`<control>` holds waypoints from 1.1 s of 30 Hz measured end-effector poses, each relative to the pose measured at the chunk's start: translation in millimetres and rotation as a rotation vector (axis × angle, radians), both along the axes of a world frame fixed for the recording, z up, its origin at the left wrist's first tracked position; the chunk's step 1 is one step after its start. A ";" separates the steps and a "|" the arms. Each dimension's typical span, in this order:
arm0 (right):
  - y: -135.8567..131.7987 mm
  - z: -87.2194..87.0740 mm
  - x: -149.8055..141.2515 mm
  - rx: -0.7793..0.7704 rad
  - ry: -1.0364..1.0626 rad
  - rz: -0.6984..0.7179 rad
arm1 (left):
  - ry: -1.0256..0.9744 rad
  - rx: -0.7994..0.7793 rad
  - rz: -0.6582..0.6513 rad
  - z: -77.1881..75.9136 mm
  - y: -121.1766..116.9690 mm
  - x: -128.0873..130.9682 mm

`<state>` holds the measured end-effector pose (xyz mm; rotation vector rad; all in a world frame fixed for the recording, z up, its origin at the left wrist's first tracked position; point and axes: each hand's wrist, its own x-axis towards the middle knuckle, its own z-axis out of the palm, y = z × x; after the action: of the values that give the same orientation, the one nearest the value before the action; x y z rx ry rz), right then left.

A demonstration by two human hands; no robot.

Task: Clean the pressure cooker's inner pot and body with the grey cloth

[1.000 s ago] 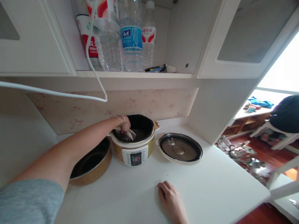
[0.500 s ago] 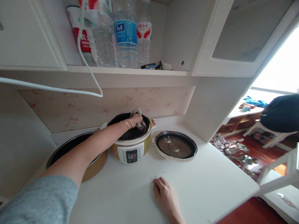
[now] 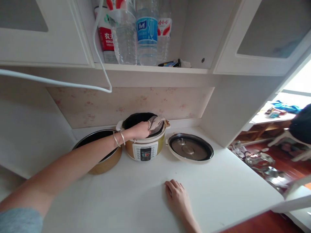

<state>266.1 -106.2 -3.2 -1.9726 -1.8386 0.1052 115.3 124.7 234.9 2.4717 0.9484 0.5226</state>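
My left hand (image 3: 141,129) grips a pale cloth (image 3: 155,123) and presses it on the right rim of a gold electric cooker (image 3: 143,150) that stands open at the back of the white counter (image 3: 218,191). Two bangles ring that wrist. My right hand (image 3: 176,197) lies flat on the counter in front, holding nothing. The cooker's inside is dark.
A gold inner pot (image 3: 102,160) sits left of the cooker; the round lid (image 3: 190,150) lies upside down to its right. Water bottles (image 3: 145,32) stand on the shelf above, and a white cable (image 3: 73,84) hangs across. A seated person (image 3: 301,124) is at far right.
My left hand came up out of the cooker with the cloth and moved to the right rim. The right hand has stayed put.
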 end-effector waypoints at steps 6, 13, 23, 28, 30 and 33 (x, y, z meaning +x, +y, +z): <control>-7.1 -8.3 -2.5 0.057 -0.086 0.026 | -0.599 -0.169 0.029 15.9 -42.2 -14.3; -11.1 -5.9 -5.0 0.038 -0.124 0.039 | -0.972 -0.750 -0.062 3.4 -99.1 -19.1; -77.5 -19.5 -59.6 0.055 0.298 0.070 | -0.815 -1.339 0.010 -183.8 -176.7 3.0; -105.3 -13.9 -83.5 -0.124 0.746 0.071 | -0.805 -1.222 0.143 -224.4 -182.5 -5.4; -102.9 -8.4 -87.4 -0.195 0.972 0.035 | -0.792 -1.168 0.087 -222.8 -183.2 -15.6; -93.9 6.9 -95.3 -0.306 1.320 -0.019 | -0.697 -1.147 0.078 -219.8 -182.9 -40.0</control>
<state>170.8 -200.1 3.8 -1.3915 -0.9094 1.3616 75.3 -58.2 15.1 1.1124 0.7208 0.5727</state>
